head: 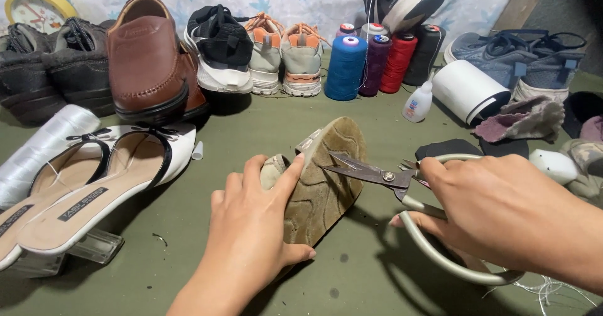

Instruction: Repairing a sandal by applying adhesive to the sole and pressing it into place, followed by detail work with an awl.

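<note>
Green cloth table (188,291) with many shoes, and two hands working on one dusty shoe.

Big to small: a brown leather shoe (151,58) sits at the upper left, and white heeled sandals (94,184) lie at the left. In the middle, the left hand (251,240) is wrapped tight around a tan shoe (326,184), turned so its rough, bumpy sole faces up. Its long side runs from lower left up toward the top middle. The right hand (502,209) grips big metal scissors (389,184), blades a little apart, tips touching the sole. Thread spools (377,61) stand behind.
</note>
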